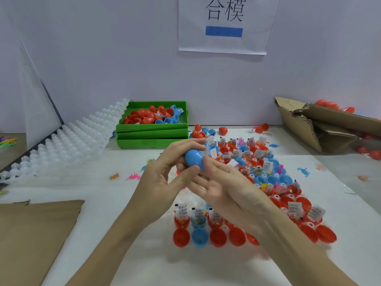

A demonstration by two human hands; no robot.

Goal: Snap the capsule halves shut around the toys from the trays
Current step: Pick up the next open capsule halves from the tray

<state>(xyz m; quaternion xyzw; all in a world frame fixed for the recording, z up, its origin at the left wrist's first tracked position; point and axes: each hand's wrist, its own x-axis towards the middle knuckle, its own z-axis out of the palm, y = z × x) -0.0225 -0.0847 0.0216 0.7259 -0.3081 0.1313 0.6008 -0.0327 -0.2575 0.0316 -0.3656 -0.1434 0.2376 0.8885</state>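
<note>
Blue capsule (194,159): held above the table, between both hands, over the rows of open halves
Left hand (165,178): fingers curled round the capsule's far end, thumb near its underside
Right hand (222,186): palm up, fingers nearly straight, fingertips touching the capsule's rim
Open halves (218,237): red and blue, many holding toys and paper slips
Green trays (152,133): stacked at the back, top one holding capsules
Cardboard box (321,129): torn, at far right

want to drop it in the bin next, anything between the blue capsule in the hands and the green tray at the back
Nothing visible does. The blue capsule is held above the table by both hands, and the stretch of white table up to the green tray looks open.
</note>
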